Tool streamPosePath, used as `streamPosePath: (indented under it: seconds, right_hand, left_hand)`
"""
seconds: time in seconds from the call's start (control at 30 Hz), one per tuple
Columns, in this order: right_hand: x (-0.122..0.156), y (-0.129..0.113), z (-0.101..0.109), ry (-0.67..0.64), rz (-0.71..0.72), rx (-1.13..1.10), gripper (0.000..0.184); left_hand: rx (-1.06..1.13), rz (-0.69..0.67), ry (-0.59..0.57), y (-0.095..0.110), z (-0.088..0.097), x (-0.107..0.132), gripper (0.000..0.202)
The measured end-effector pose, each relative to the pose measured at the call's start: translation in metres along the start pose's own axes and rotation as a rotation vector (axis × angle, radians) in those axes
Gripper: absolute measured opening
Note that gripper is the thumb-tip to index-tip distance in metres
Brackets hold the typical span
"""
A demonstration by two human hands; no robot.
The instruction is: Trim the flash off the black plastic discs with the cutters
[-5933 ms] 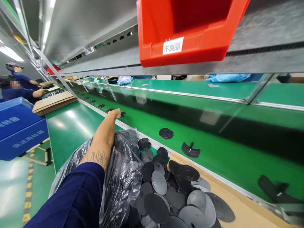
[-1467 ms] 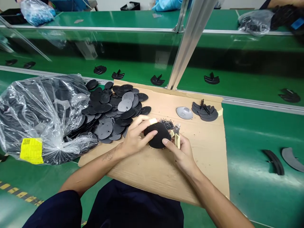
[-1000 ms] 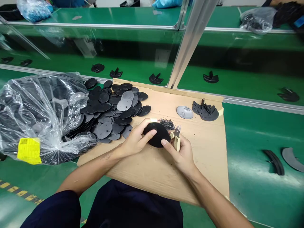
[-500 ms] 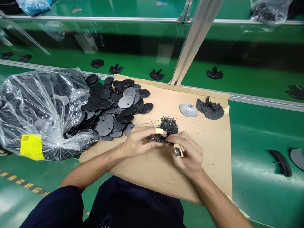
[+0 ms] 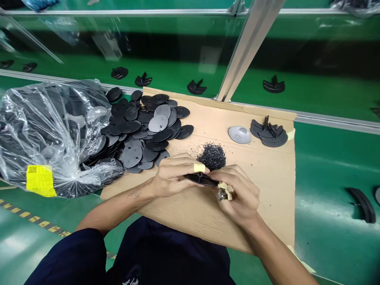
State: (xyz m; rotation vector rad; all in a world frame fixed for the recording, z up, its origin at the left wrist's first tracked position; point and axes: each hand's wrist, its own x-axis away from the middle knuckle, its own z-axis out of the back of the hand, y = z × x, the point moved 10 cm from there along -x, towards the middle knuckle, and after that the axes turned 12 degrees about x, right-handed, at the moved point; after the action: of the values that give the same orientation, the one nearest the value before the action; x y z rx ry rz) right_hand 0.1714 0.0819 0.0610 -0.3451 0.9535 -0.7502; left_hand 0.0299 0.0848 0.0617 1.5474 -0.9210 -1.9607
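Observation:
Between the thumb and fingers of my left hand [image 5: 173, 174] is a black oval plastic plate [image 5: 202, 179], held nearly edge-on with a small raised piece on its upper side. Yellow tape is wrapped round one of that hand's fingertips. My right hand [image 5: 239, 192] is closed round a small tool [image 5: 222, 194] with a shiny rounded end and pale tape on it; most of it is hidden in the palm. The right fingertips also touch the plate's right end. Just beyond both hands lies a heap of tiny black bits [image 5: 212, 155].
Many black oval plates [image 5: 132, 126] are piled at left beside a clear plastic bag [image 5: 53, 130] of more. A grey plate [image 5: 239, 135] and fanned black pieces [image 5: 268, 132] lie at the back right of the cardboard [image 5: 267, 206]. A metal post [image 5: 252, 49] rises behind.
The black plate has tilted, so more of its dark face shows. Both hands keep hold at about the same place; the whole view has shifted slightly.

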Motion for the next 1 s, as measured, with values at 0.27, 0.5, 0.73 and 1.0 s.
streamPosePath:
  seconds: [0.27, 0.5, 0.73, 1.0]
  right_hand:
    - [0.0, 0.001, -0.002, -0.038, -0.003, -0.009, 0.021]
    - [0.002, 0.003, -0.001, -0.024, 0.006, -0.04, 0.021]
    - [0.001, 0.006, -0.002, -0.02, -0.025, -0.097, 0.024]
    - [0.002, 0.001, -0.003, -0.029, 0.043, -0.021, 0.023]
  left_hand:
    - [-0.032, -0.001, 0.002, 0.0, 0.001, 0.003, 0.024]
    - [-0.033, -0.007, 0.03, 0.003, 0.0, 0.002, 0.024]
    - [0.097, 0.183, 0.005, -0.015, -0.004, 0.003, 0.024]
    - [-0.087, 0.001, -0.034, 0.002, -0.006, 0.002, 0.019]
